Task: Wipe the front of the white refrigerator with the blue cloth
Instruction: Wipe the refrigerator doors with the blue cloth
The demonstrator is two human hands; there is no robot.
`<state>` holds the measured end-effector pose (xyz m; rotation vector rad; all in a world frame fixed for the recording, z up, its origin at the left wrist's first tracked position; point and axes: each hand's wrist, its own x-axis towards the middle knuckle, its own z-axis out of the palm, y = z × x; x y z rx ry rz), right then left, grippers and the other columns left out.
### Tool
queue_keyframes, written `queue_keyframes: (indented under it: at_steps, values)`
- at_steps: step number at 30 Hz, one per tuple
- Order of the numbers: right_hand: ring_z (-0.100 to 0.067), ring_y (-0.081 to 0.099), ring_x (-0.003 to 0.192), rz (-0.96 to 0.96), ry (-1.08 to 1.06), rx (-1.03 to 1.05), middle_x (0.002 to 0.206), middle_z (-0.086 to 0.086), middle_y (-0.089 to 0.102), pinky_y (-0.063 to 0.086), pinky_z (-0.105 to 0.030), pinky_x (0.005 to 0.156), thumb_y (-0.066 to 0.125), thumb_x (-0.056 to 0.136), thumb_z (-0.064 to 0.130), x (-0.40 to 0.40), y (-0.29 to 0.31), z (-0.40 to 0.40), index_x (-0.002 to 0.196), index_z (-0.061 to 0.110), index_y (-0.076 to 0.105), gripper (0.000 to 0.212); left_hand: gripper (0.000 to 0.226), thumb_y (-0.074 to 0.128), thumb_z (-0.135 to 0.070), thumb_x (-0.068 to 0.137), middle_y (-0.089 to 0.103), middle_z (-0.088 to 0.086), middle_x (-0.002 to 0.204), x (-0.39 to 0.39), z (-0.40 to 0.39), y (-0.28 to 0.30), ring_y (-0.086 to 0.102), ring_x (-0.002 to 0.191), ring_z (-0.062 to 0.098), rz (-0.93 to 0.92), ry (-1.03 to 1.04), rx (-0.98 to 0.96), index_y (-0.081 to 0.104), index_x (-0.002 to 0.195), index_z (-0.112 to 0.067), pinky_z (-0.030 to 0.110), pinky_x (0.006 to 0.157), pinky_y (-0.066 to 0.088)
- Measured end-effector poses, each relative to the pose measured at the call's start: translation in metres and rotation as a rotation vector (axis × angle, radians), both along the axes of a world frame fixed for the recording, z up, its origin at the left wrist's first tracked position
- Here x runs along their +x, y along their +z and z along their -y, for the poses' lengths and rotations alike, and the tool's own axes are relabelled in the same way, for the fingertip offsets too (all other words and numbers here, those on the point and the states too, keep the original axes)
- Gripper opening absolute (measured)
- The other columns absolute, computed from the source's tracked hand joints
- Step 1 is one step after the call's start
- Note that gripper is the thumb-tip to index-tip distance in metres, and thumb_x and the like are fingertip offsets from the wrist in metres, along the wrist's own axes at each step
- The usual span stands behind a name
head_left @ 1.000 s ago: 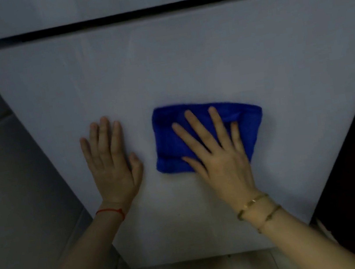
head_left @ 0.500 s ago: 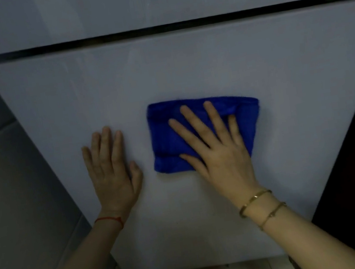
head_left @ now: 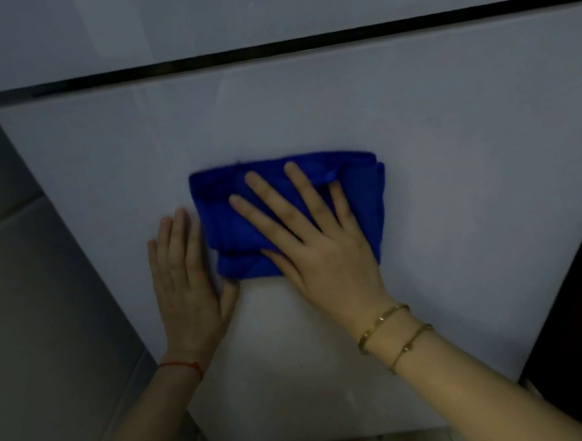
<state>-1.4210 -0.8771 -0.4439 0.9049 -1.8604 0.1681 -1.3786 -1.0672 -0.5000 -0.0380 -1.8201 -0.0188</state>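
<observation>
White refrigerator [head_left: 461, 157] door, centre frame: wiping in progress. Right hand [head_left: 323, 245] flat, fingers spread, pressing blue cloth [head_left: 222, 226]; left hand [head_left: 186, 285] flat, bracing alongside. Next: sweep toward unwiped areas.

Flat white refrigerator door front [head_left: 424, 162], bearing a folded blue microfibre cloth [head_left: 230, 225], pressed by the spread right hand [head_left: 324, 253]; left hand [head_left: 187, 292] flat alongside, touching the cloth's edge.
</observation>
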Motion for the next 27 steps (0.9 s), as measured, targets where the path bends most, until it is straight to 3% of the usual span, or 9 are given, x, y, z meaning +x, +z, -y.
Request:
queue_keyframes:
  at_steps: [4,8,12,15,17,19,23,25,27]
  values:
    - [-0.02,-0.008,0.149,0.111,-0.119,-0.224,0.161,0.008,0.013,-0.007,-0.043,0.119,0.038,0.101,0.041,-0.02,-0.01,-0.053,0.153,0.034,0.015,0.058,0.062,0.044,-0.028,0.093,-0.003,-0.011,0.163,0.0,0.0,0.001,0.001,0.152,0.013,-0.017,0.054,0.032,0.022,0.147,-0.005,0.038,0.126,-0.001]
    - [-0.038,0.007,0.147,0.174,-0.161,-0.586,0.16,-0.007,0.02,-0.002,-0.054,0.118,0.034,0.102,0.044,-0.024,0.016,-0.049,0.153,0.023,0.021,0.056,0.064,0.045,-0.03,0.091,0.013,0.008,0.161,-0.002,0.002,-0.002,0.001,0.152,0.014,-0.032,0.092,0.079,0.024,0.145,-0.001,0.042,0.125,-0.002]
    - [-0.03,-0.001,0.149,0.067,-0.08,-0.177,0.158,0.003,0.016,-0.005,-0.049,0.118,0.04,0.099,0.048,-0.014,-0.027,-0.022,0.152,0.031,0.018,0.059,0.064,0.041,-0.032,0.094,0.022,0.018,0.152,-0.002,0.001,-0.003,0.001,0.152,0.013,-0.05,0.091,0.106,0.024,0.145,0.002,0.041,0.125,-0.002]
    - [-0.023,0.001,0.15,0.018,-0.061,0.103,0.16,0.008,0.014,0.014,-0.049,0.116,0.048,0.097,0.047,-0.011,-0.096,-0.035,0.152,0.034,0.019,0.063,0.064,0.04,-0.032,0.095,0.022,0.018,0.153,-0.002,0.002,-0.003,0.002,0.152,0.014,-0.054,0.089,0.088,0.024,0.146,0.002,0.043,0.125,-0.001]
    - [-0.021,-0.004,0.15,0.061,-0.111,0.059,0.163,0.01,0.001,0.019,-0.051,0.113,0.045,0.097,0.048,-0.017,-0.119,-0.061,0.153,0.036,0.013,0.065,0.064,0.041,-0.031,0.094,0.022,0.017,0.153,-0.003,0.001,-0.003,0.002,0.152,0.014,-0.06,0.094,0.08,0.025,0.146,0.002,0.043,0.125,0.0]
    - [-0.021,-0.011,0.15,0.158,-0.175,-0.171,0.162,0.01,-0.007,0.008,-0.052,0.117,0.031,0.099,0.053,-0.023,-0.114,-0.084,0.153,0.037,0.003,0.062,0.063,0.04,-0.031,0.094,0.022,0.017,0.152,-0.002,0.001,-0.002,0.003,0.152,0.015,-0.064,0.102,0.074,0.025,0.146,0.002,0.043,0.125,0.0]
    - [-0.032,-0.004,0.148,0.295,-0.206,-0.596,0.161,-0.004,0.006,-0.008,-0.05,0.119,0.027,0.101,0.052,-0.025,-0.075,-0.065,0.153,0.034,0.003,0.06,0.063,0.04,-0.03,0.093,0.021,0.016,0.152,-0.001,-0.001,-0.001,0.002,0.152,0.013,-0.063,0.099,0.074,0.024,0.146,0.0,0.042,0.125,-0.002]
    - [-0.029,-0.012,0.148,0.25,-0.159,-0.462,0.163,0.005,-0.007,-0.01,-0.049,0.118,0.029,0.1,0.053,-0.014,-0.085,-0.035,0.153,0.035,-0.002,0.064,0.063,0.04,-0.03,0.092,0.022,0.016,0.152,-0.001,-0.001,0.0,0.001,0.152,0.012,-0.063,0.09,0.076,0.024,0.146,0.0,0.041,0.125,-0.002]
    - [-0.026,-0.014,0.149,0.178,-0.11,-0.19,0.161,0.01,-0.014,0.0,-0.051,0.118,0.031,0.098,0.054,-0.001,-0.12,-0.01,0.153,0.036,-0.002,0.067,0.062,0.039,-0.031,0.094,0.022,0.016,0.152,-0.001,0.0,-0.001,0.0,0.151,0.012,-0.06,0.093,0.077,0.024,0.146,0.001,0.042,0.125,-0.002]
